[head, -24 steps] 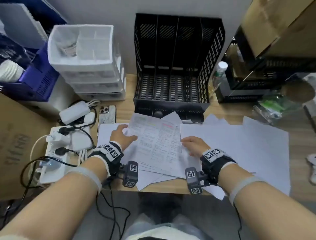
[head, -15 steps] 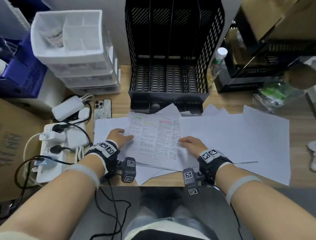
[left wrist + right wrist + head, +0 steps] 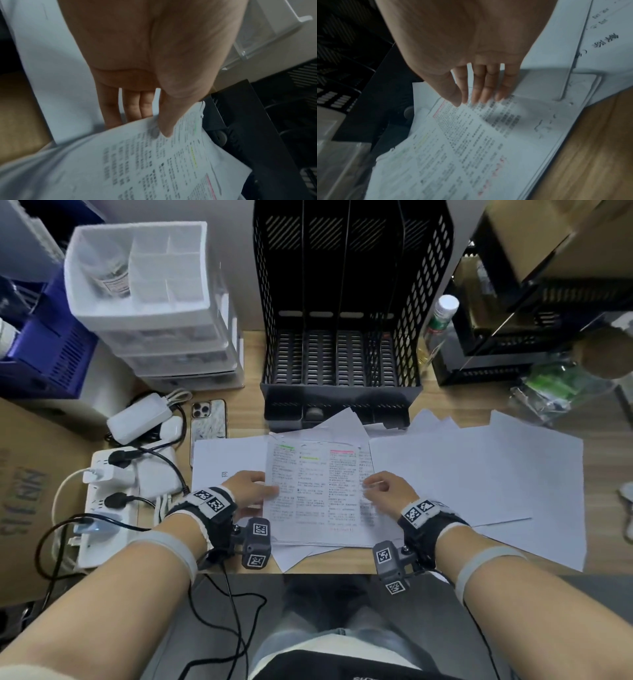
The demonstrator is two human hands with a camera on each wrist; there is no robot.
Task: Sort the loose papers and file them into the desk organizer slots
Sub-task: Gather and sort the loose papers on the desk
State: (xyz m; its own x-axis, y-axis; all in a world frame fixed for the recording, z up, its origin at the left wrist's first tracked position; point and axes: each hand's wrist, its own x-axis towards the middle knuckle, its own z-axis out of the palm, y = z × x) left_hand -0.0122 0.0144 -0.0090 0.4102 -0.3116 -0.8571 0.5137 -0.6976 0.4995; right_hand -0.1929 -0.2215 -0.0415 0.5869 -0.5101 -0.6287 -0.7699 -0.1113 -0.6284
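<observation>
Both hands on the printed stack

The left hand is pinching the printed stack, lying just before the black organizer on the desk; the right hand is resting straight fingers on its opposite edge.

wooden desk | on it: papers, organizer, phone, drawer unit

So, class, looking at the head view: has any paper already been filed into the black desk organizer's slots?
No: the slots of the black desk organizer stand bare, and the printed sheets lie on the desk in front of it.
</observation>
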